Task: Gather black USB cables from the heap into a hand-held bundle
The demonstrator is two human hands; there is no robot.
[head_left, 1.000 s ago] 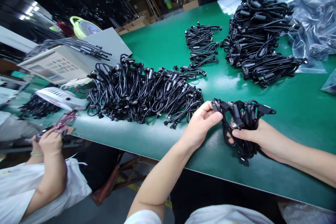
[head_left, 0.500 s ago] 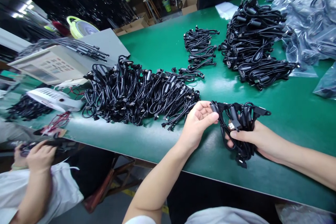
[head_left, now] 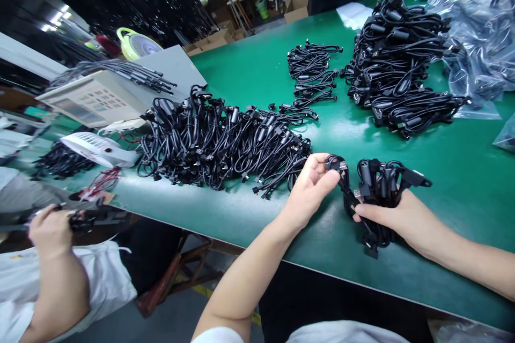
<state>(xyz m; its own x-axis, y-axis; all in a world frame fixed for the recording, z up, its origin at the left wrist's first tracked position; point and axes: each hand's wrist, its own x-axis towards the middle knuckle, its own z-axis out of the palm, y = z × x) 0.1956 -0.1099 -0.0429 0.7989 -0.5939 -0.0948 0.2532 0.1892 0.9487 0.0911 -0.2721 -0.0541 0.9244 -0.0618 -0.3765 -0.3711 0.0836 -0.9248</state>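
The green counter (head_left: 225,210) carries it all, and the biggest thing on it is the heap of black cables (head_left: 225,144), so I place the rest by that heap. To its right, at the far side from it, spread the clear plastic bags (head_left: 483,37); between them and the heap sits a stack of cables (head_left: 398,59), and a small row of cables (head_left: 311,72) lies just beyond the heap's near right end.

Right of the heap and on my side, my right hand (head_left: 408,218) is closed round a bunch of cables (head_left: 380,179), thumb across its front. My left hand (head_left: 311,187), just beside the heap's right end, pinches the upper end of one coiled cable (head_left: 345,188) between thumb and fingers.

That cable is what has changed: half a second ago it lay close against the bunch, and now a strip of green shows between their tops. Its lower part still meets my right thumb, so I judge it only partly separated from the others.
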